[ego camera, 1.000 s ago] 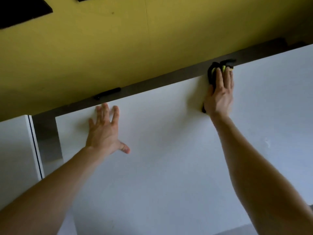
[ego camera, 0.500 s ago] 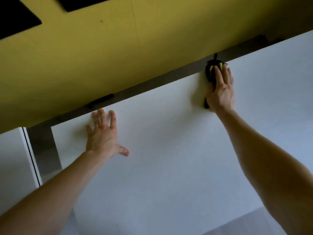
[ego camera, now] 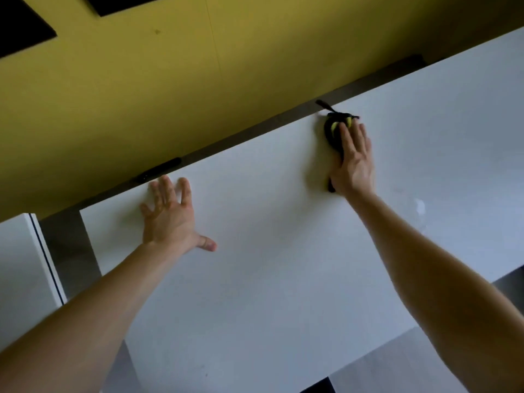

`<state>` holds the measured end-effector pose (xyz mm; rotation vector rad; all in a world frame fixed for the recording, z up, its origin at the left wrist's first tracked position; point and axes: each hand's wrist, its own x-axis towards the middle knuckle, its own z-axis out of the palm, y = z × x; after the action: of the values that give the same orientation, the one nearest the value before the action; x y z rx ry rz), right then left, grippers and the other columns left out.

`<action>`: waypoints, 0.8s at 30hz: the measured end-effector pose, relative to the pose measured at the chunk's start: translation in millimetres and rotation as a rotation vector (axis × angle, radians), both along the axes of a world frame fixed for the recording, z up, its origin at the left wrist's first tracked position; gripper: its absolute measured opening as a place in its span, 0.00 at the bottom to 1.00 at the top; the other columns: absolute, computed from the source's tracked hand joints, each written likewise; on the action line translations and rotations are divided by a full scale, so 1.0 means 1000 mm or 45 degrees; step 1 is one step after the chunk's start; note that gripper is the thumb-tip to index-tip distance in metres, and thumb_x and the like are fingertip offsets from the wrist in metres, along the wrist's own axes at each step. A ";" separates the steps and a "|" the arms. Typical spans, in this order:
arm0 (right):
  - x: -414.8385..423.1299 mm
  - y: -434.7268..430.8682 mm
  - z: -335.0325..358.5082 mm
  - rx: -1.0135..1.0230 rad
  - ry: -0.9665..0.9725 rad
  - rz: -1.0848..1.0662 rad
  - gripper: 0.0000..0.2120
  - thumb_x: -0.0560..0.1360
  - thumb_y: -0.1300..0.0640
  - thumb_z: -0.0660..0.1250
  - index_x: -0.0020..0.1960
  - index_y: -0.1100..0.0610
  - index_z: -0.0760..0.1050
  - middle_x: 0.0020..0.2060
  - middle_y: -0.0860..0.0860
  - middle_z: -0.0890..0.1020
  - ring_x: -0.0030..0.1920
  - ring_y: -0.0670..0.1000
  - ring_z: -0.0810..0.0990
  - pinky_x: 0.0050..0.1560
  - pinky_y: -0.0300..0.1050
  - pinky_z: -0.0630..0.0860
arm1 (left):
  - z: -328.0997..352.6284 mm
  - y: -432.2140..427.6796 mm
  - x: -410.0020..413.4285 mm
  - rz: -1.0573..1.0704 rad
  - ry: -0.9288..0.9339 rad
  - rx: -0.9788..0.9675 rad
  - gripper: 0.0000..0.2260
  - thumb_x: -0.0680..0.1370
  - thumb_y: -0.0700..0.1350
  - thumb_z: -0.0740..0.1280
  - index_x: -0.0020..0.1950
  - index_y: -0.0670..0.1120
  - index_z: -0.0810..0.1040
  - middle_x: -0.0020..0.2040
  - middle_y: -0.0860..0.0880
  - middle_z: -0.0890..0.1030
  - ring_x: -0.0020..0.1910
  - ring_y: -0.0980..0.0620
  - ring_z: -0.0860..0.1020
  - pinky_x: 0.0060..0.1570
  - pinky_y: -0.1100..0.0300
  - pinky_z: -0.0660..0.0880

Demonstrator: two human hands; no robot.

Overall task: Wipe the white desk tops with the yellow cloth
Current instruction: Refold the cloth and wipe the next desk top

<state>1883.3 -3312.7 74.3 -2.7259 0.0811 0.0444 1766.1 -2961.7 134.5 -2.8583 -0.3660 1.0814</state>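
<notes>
A white desk top (ego camera: 283, 279) fills most of the head view. My right hand (ego camera: 353, 160) lies flat, fingers straight, pressing a bunched cloth (ego camera: 333, 131) onto the desk close to its far edge. The cloth looks black with yellow patches between my fingers, and a dark strip of it sticks out past the edge. My left hand (ego camera: 170, 214) rests flat on the desk at the left, fingers spread, thumb out to the right, holding nothing.
A yellow wall panel (ego camera: 170, 95) rises behind the desk across a dark gap. A black bracket (ego camera: 158, 173) sits in that gap above my left hand. Another white desk (ego camera: 19, 273) stands at the left, and grey floor (ego camera: 397, 364) shows at the lower right.
My right hand has slid the cloth slightly along the far edge of the desk. The left hand stays flat in its place. The camera has shifted a little.
</notes>
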 end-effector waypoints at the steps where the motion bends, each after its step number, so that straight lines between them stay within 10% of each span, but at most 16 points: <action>1: 0.002 -0.012 0.000 -0.018 -0.015 -0.171 0.35 0.80 0.61 0.59 0.87 0.53 0.60 0.87 0.56 0.57 0.87 0.59 0.53 0.85 0.61 0.57 | 0.000 0.000 0.000 0.005 -0.001 -0.003 0.80 0.56 0.79 0.80 0.87 0.45 0.32 0.87 0.34 0.35 0.87 0.32 0.39 0.82 0.30 0.58; 4: -0.035 0.045 -0.008 0.046 -0.081 -0.215 0.36 0.80 0.66 0.63 0.87 0.56 0.60 0.87 0.58 0.56 0.87 0.61 0.50 0.86 0.61 0.51 | 0.002 -0.003 0.001 0.022 0.007 -0.002 0.80 0.56 0.77 0.82 0.87 0.45 0.33 0.87 0.34 0.35 0.87 0.31 0.39 0.81 0.29 0.58; 11: -0.142 0.143 0.009 0.027 0.016 0.725 0.32 0.84 0.57 0.51 0.88 0.54 0.55 0.88 0.55 0.53 0.88 0.56 0.46 0.87 0.54 0.44 | 0.005 -0.006 -0.003 -0.046 -0.059 0.033 0.76 0.57 0.78 0.81 0.88 0.45 0.41 0.88 0.37 0.41 0.88 0.35 0.43 0.81 0.33 0.61; 16: -0.094 -0.021 0.006 -0.019 -0.008 -0.030 0.37 0.77 0.65 0.56 0.86 0.55 0.61 0.87 0.56 0.58 0.87 0.59 0.52 0.86 0.62 0.51 | 0.018 -0.038 -0.025 -0.456 -0.218 -0.054 0.50 0.76 0.55 0.79 0.88 0.51 0.51 0.89 0.42 0.46 0.88 0.41 0.49 0.80 0.42 0.65; 19: -0.093 -0.038 0.004 0.010 -0.025 -0.444 0.36 0.77 0.64 0.56 0.86 0.58 0.61 0.86 0.59 0.58 0.87 0.62 0.52 0.85 0.63 0.54 | 0.023 -0.064 -0.042 -0.495 -0.171 -0.222 0.53 0.74 0.55 0.81 0.89 0.53 0.50 0.88 0.43 0.47 0.87 0.42 0.53 0.80 0.43 0.64; 24: -0.189 0.090 0.009 0.099 -0.054 0.155 0.30 0.87 0.58 0.60 0.87 0.55 0.59 0.87 0.56 0.56 0.88 0.57 0.48 0.87 0.59 0.52 | 0.015 -0.092 -0.067 -0.519 -0.074 -0.166 0.72 0.61 0.69 0.84 0.88 0.45 0.41 0.87 0.37 0.41 0.88 0.36 0.44 0.83 0.37 0.59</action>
<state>1694.2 -3223.1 83.6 -2.6499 -0.0964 0.0244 1699.3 -3053.5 149.1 -2.8914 0.2867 0.9738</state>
